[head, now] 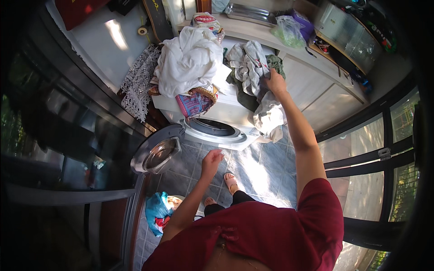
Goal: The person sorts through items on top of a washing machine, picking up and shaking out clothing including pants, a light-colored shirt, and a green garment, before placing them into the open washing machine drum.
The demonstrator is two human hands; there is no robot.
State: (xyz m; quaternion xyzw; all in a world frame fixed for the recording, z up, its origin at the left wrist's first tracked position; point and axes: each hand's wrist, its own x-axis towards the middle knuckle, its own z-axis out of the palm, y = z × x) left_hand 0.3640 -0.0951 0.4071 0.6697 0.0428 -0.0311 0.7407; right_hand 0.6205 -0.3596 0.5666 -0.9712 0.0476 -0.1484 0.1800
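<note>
A front-loading washing machine stands before me with its round door swung out to the left. White cloth is heaped on its top, above a patterned blue and pink fabric. At the right of the top, my right hand is on a pile of light grey and dark green clothes; its fingertips are partly hidden against the cloth. Pale clothing hangs down over the machine's front right corner. My left hand is raised in front of the machine, fingers curled; whether it holds anything small is unclear.
A basket with teal and red clothes is on the tiled floor at lower left. White lace hangs left of the machine. Behind, a counter bears a metal tray and plastic bags. Dark-framed glass doors stand at right.
</note>
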